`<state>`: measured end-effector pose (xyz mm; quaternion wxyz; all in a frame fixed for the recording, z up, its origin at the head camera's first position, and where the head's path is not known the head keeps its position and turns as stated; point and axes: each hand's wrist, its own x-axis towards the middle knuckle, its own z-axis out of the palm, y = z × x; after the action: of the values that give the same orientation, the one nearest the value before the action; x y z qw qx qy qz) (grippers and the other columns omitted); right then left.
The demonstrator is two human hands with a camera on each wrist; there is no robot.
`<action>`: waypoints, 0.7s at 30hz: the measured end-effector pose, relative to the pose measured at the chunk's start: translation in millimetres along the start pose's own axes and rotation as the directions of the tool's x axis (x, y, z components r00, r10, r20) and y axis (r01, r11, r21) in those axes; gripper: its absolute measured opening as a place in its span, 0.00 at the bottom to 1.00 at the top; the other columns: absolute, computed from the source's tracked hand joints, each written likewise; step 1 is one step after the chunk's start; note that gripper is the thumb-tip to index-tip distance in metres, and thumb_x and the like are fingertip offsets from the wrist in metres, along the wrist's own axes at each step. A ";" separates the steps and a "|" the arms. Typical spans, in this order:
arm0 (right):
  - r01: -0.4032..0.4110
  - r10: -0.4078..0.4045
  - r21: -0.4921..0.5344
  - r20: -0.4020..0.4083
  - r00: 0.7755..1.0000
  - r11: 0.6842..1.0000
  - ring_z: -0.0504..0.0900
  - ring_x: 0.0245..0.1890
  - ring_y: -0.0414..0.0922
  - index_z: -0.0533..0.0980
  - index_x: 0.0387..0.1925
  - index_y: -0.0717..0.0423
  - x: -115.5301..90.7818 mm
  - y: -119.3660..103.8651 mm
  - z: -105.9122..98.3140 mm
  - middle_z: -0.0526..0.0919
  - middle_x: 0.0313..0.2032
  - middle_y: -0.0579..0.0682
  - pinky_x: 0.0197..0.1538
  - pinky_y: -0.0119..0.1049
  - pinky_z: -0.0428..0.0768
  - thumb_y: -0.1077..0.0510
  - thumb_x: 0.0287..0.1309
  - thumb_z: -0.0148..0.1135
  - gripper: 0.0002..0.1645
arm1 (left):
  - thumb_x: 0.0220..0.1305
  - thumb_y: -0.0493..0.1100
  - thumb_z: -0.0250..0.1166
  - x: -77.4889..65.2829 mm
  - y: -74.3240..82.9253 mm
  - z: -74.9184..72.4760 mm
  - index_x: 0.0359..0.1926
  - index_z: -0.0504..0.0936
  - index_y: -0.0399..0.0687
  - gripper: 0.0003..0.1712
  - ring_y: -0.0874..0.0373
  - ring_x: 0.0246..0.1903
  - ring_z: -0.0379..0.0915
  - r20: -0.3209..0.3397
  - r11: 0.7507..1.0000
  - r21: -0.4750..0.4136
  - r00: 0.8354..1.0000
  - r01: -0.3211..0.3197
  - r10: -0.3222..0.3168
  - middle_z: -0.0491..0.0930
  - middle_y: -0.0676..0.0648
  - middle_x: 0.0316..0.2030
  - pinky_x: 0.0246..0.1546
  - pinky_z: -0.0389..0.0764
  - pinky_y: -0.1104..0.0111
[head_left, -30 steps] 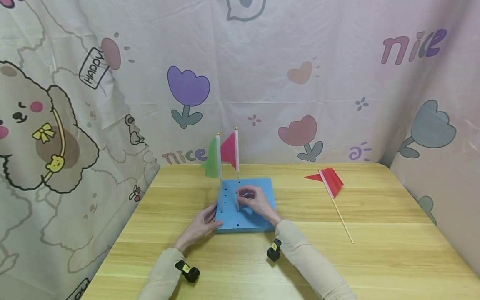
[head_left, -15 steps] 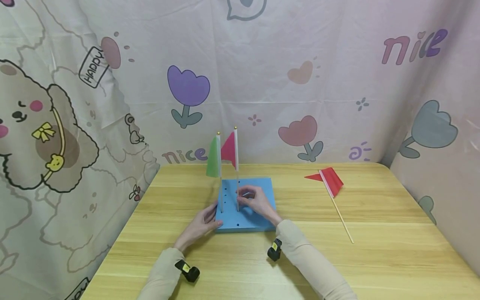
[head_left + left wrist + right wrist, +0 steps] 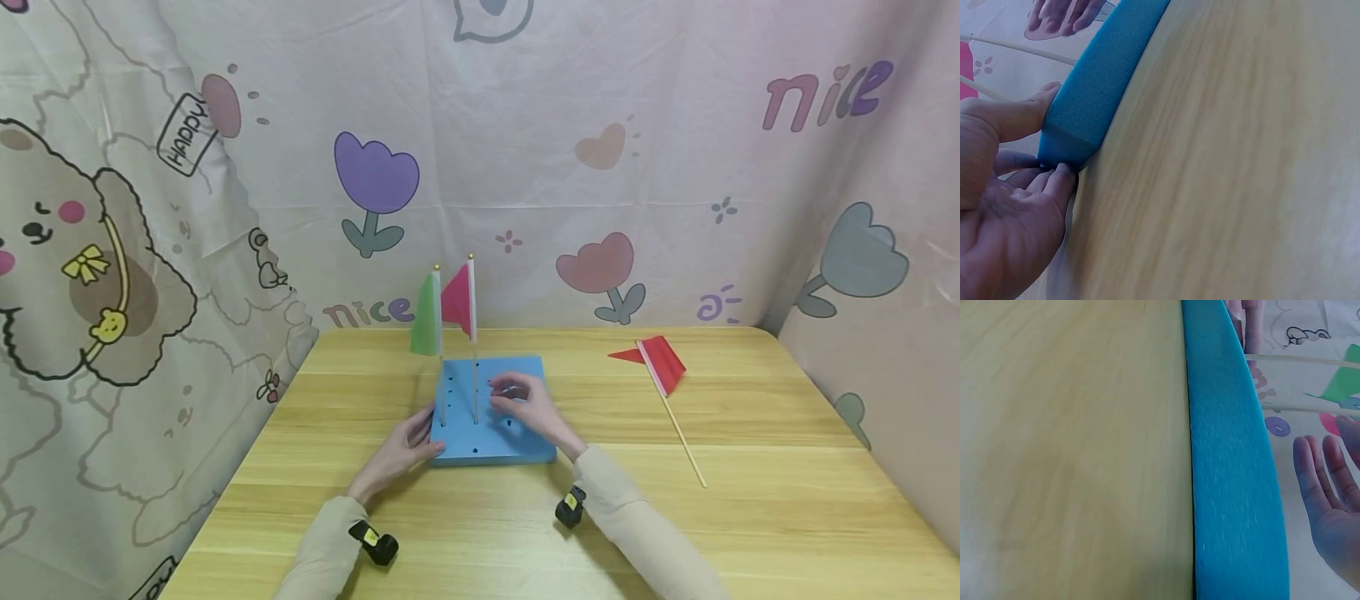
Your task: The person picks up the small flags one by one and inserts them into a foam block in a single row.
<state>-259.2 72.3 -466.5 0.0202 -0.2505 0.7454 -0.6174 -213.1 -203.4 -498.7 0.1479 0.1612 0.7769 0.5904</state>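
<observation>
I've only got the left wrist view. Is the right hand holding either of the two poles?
Observer: No. In the head view the right hand holds nothing; a gap separates it from the pink flag.
Operator: Copy. I see two poles but no second colour. What is it?
Observer: Green: the green flag stands left of the pink one, in the blue block.
Operator: Any flags out of the block?
Observer: One. The red flag lies on the table, right of the block.

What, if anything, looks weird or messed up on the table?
The red flag looks odd: it lies on the table while the green flag and pink flag stand upright in the blue board. A red tip pokes out across its stick. Nothing looks spilled.
</observation>
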 end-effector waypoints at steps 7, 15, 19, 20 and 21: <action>-0.027 0.026 -0.038 -0.022 0.999 0.999 0.85 0.43 0.50 0.76 0.52 0.68 -17.2 -2.8 -13.9 0.82 0.46 0.65 0.48 0.29 0.85 0.62 0.60 0.65 0.20 | 0.64 0.44 0.65 -0.6 -0.7 -0.9 0.76 0.42 0.38 0.51 0.41 0.75 0.43 0.001 1.000 0.014 1.000 0.006 -0.006 0.39 0.36 0.77 0.73 0.57 0.61; -0.051 0.051 0.006 -0.048 0.998 0.999 0.85 0.45 0.55 0.75 0.54 0.69 -36.2 -4.6 -30.3 0.80 0.48 0.71 0.48 0.28 0.84 0.62 0.59 0.65 0.22 | 0.64 0.45 0.66 -2.0 1.7 -0.4 0.76 0.42 0.38 0.52 0.44 0.75 0.44 -0.012 1.000 0.019 1.000 0.013 -0.013 0.40 0.38 0.77 0.72 0.59 0.64; -0.057 0.058 0.022 -0.081 0.995 0.998 0.85 0.45 0.50 0.74 0.54 0.71 -44.9 -4.4 -41.0 0.79 0.50 0.73 0.48 0.28 0.85 0.62 0.59 0.66 0.24 | 0.64 0.45 0.66 -2.1 1.5 -0.6 0.76 0.42 0.39 0.52 0.44 0.75 0.44 -0.013 1.000 0.018 1.000 0.016 -0.016 0.40 0.38 0.77 0.72 0.58 0.65; -0.058 0.060 0.027 -0.090 0.994 0.998 0.85 0.44 0.48 0.74 0.54 0.71 -47.2 -4.2 -44.0 0.78 0.50 0.73 0.47 0.28 0.85 0.62 0.58 0.66 0.24 | 0.64 0.45 0.66 -1.9 1.2 -0.8 0.76 0.42 0.38 0.52 0.43 0.75 0.44 -0.009 1.000 0.017 1.000 0.012 -0.012 0.40 0.37 0.77 0.72 0.59 0.64; -0.061 0.063 0.028 -0.098 0.993 0.998 0.85 0.44 0.45 0.74 0.54 0.71 -49.1 -3.8 -46.6 0.78 0.50 0.73 0.47 0.29 0.86 0.63 0.58 0.66 0.24 | 0.64 0.45 0.66 -1.8 0.8 -1.2 0.76 0.42 0.38 0.52 0.43 0.75 0.43 -0.005 1.000 0.015 1.000 0.010 -0.010 0.40 0.37 0.77 0.72 0.59 0.65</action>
<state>-230.7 133.9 -465.6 0.0055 -0.1960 0.7451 -0.6375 -211.9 -205.1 -497.5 0.1476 0.1571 0.7825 0.5842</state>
